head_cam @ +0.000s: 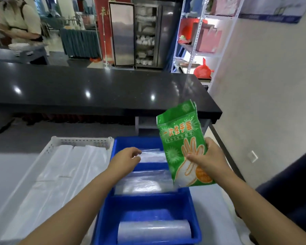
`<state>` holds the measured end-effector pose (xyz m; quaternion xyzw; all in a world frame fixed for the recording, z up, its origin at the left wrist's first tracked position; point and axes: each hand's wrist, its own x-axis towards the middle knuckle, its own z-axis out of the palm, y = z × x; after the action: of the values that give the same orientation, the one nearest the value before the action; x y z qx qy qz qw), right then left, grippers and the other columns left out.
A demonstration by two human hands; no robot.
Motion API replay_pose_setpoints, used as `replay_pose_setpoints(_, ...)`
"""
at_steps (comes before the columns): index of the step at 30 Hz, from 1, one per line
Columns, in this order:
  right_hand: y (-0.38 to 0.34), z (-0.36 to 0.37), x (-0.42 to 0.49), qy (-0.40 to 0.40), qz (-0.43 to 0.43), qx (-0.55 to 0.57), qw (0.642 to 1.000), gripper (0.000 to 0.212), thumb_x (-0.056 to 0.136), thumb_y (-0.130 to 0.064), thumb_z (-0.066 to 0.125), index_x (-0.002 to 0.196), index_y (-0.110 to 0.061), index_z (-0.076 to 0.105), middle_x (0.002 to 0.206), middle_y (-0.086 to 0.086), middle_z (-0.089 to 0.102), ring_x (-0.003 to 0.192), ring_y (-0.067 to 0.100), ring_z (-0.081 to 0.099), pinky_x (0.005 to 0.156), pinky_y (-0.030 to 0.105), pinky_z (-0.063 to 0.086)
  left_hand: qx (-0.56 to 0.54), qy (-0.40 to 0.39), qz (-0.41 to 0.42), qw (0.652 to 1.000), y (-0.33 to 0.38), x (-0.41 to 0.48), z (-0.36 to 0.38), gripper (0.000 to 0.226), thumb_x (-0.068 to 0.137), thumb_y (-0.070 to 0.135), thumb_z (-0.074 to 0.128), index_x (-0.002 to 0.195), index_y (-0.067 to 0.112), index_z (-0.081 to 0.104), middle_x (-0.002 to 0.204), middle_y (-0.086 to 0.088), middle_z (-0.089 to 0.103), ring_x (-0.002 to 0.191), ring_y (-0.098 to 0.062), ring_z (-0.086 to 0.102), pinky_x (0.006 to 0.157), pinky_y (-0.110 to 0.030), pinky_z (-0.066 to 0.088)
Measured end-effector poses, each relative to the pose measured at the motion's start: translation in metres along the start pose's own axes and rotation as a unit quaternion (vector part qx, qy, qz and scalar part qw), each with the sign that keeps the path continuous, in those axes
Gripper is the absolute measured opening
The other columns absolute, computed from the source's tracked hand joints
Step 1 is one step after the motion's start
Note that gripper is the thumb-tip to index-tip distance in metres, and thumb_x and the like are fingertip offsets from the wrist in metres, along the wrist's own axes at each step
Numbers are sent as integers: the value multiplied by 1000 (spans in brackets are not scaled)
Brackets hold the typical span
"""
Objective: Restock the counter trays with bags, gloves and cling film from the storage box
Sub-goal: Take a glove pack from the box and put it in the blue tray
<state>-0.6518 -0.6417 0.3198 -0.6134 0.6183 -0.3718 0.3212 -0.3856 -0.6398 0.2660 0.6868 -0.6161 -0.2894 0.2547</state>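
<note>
We judge the restock well along: clear bags fill the white tray (60, 167) on the left, and a cling film roll (154, 231) lies in the blue tray's (194, 225) near section. Our right hand (208, 160) grips the green glove pack (182, 145) above the tray's middle; our left hand (125, 156) hovers loosely open, holding nothing, so the gloves remain to be placed.

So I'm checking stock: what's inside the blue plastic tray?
The blue plastic tray holds clear plastic packs in its far compartments and a clear film roll nearest. The green glove packet hides the right side.
</note>
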Motion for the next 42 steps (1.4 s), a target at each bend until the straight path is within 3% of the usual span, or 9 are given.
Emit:
replay_pose_setpoints(7,-4,-18,18,61,18,-59,996,35,64,-22,82,80,-28,51,75,-8,67,62,-1,64,51,20,46,210,-177,85,958,-14,82,24,30,94,23,40,115,14,60,128,-9,57,112,-28,52,90,-39,43)
replay_pose_setpoints(11,-14,-19,22,99,-5,-149,984,36,63,-25,81,75,-28,47,69,-12,62,59,-4,60,47,23,42,245,-238,56,938,-23,107,33,54,87,36,54,138,23,39,140,-3,45,123,-26,44,97,-41,43)
replay_pose_setpoints(16,-15,-13,23,102,-1,-227,968,36,67,-24,81,84,-21,50,73,-3,66,63,18,62,57,42,54,276,-167,56,945,-28,111,40,66,78,36,71,133,15,41,130,-8,48,113,-28,49,86,-37,47)
replay_pose_setpoints(21,-16,1,27,105,-23,-278,955,36,67,-29,81,82,-25,48,68,-5,63,60,19,59,54,37,50,251,-177,33,951,-33,109,38,20,80,27,66,92,15,56,86,-2,57,74,-19,53,54,-27,38)
replay_pose_setpoints(26,-25,20,39,95,-74,-285,951,35,67,-29,80,82,-24,49,69,-6,62,59,16,57,50,32,45,238,-140,104,955,-35,102,27,5,83,14,55,82,12,59,73,-1,49,72,-25,54,54,-30,34)
replay_pose_setpoints(29,-38,31,54,91,-141,-295,941,32,68,-29,79,83,-24,51,70,-1,63,62,21,56,50,32,42,310,-31,203,928,-27,83,11,15,72,2,61,85,9,59,72,-2,38,57,-26,48,42,-29,22)
replay_pose_setpoints(33,-58,57,82,57,-232,-344,908,31,71,-31,77,90,-18,56,75,5,63,63,22,50,46,25,32,373,19,287,882,-11,38,-12,43,13,7,80,48,16,57,48,-2,51,27,-19,45,35,-15,14)
replay_pose_setpoints(40,-53,103,113,-73,-367,-454,809,37,67,-32,79,94,-19,57,75,4,66,67,29,58,54,27,27,360,-29,249,898,-21,-9,-9,44,15,12,81,48,22,54,49,2,51,32,-15,44,32,-20,23)
replay_pose_setpoints(42,-42,113,121,-132,-337,-455,814,40,70,-32,75,100,-21,52,81,5,64,71,29,57,55,29,29,343,-29,241,907,-21,-16,-6,44,16,14,80,50,24,53,47,4,50,34,-15,46,32,-20,23)
